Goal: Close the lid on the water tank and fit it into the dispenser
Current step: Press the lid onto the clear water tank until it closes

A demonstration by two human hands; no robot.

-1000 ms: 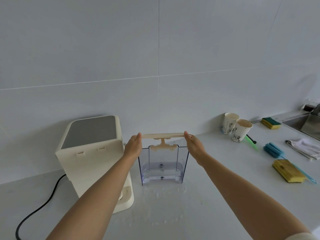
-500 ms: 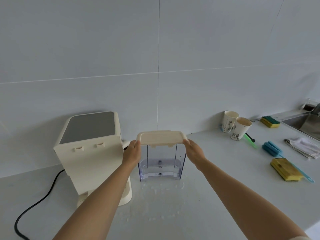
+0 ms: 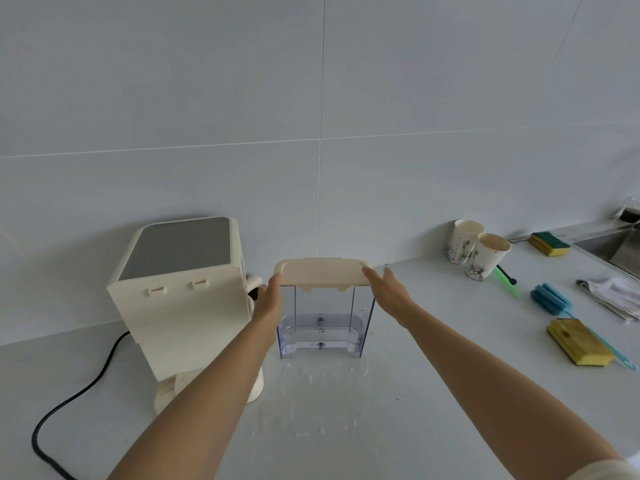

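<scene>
Lid (image 3: 322,270) seated on the tank (image 3: 325,320), centre frame.
Left hand (image 3: 268,303) and right hand (image 3: 389,294) flat against its ends, fingers extended; next, probably press down, then lift into the dispenser (image 3: 180,292), left.

Dispenser (image 3: 180,299) left of tank (image 3: 323,323) (lid (image 3: 320,270) on top); cups (image 3: 478,252) right

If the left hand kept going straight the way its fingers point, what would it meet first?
The left hand points up and away along the lid's left end, which it already touches; beyond that, likely only the wall, though depth is unclear.
</scene>
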